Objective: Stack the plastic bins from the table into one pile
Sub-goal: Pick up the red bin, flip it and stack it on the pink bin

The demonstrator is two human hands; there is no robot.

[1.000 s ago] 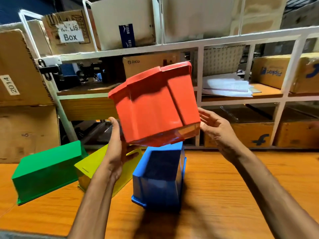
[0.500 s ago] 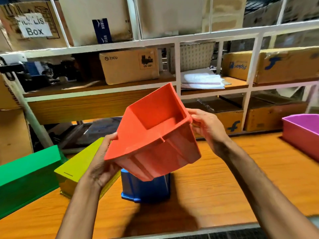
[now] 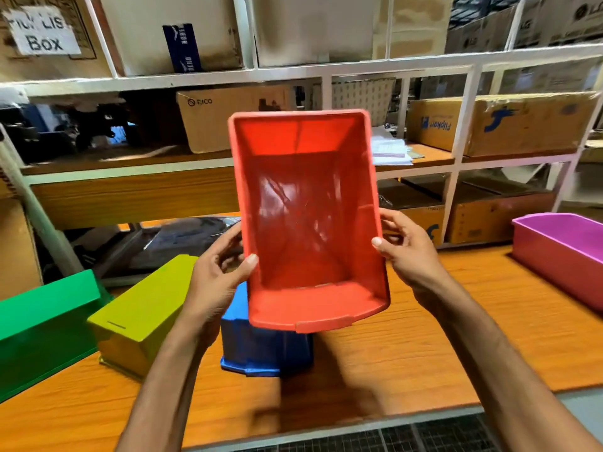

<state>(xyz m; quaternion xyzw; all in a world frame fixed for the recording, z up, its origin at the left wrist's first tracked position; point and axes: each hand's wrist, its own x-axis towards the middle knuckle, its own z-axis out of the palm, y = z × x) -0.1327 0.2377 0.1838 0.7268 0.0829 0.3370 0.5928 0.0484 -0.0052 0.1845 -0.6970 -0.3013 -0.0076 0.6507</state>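
Above the table (image 3: 408,363), at centre frame, the red bin (image 3: 310,223) is held aloft, open side facing the camera. Left hand (image 3: 215,282) and right hand (image 3: 408,252) clamp its side rims. Blue bin (image 3: 264,347) sits beneath, apparently upside down. Yellow bin (image 3: 143,311) and green bin (image 3: 45,324) lie at 8 o'clock; purple bin (image 3: 561,252) at 3 o'clock.
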